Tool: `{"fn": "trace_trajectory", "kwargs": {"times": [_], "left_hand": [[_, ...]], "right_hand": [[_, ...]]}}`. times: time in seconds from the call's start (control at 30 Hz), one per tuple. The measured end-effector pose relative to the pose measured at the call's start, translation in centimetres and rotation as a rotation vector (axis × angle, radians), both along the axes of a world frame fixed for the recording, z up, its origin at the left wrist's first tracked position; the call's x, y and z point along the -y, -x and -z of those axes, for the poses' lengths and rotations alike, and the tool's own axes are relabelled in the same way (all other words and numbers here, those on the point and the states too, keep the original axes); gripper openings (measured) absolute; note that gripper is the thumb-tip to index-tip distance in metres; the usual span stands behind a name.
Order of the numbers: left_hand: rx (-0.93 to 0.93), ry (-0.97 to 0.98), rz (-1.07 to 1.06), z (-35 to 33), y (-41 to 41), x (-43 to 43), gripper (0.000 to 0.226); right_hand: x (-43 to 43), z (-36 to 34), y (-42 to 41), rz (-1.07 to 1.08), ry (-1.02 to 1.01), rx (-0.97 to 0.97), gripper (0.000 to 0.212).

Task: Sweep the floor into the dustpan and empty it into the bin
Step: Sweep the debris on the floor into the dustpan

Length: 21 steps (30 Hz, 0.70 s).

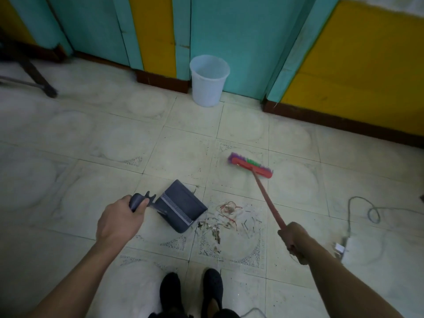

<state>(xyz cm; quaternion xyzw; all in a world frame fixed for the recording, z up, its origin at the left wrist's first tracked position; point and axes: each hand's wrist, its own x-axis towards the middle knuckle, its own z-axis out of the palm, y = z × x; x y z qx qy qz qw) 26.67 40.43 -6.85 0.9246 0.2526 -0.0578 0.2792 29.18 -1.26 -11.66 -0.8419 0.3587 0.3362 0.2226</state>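
Fingers of the left hand (119, 220) are wrapped round the dark handle of the dustpan (183, 205), thumb laid along the top. That is a firm grip. The dustpan is tipped on its side edge out in front of that hand, with its open mouth turned toward the person's right.

Right at that mouth lies the pile of scraps (227, 216): thin sticks, crumbs and a tangle of red thread, spread over the tiled floor (91, 138). The nearest bits sit just beside the pan's lip. From this angle I can't say whether the lip is pressed to the tile.

Over to the right hand (294, 241), its fingers are closed round the red shaft of the broom (250, 165), low on the stick. The shaft slants forward and away from that fist. The broom's head, red with purple and green bristles, is down at floor level on the far side of the pile, well apart from the dustpan. So the scraps sit between the two hands, much closer to the left one, with the broom head beyond them.

Further on, the white bin (209, 80) stands upright against the teal and yellow wall (241, 42), well away from both hands. Black shoes (169, 290) are planted just behind the pile. A grey cable (367, 210) loops across the tiles off to the right.
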Motion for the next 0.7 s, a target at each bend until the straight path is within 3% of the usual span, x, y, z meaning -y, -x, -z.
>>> {"fn": "trace_trajectory", "kwargs": {"times": [0.43,0.7], "left_hand": [[-0.057,-0.073,-0.242,0.1,5.6,-0.2,0.036],[-0.036,-0.082,-0.374,-1.1,10.9,0.7,0.027]], "right_hand": [[-9.3,4.8,-4.7,-0.282,-0.239,0.014,0.033],[-10.3,7.7,-7.2,-0.705,-0.123,-0.099,0.037]]}}
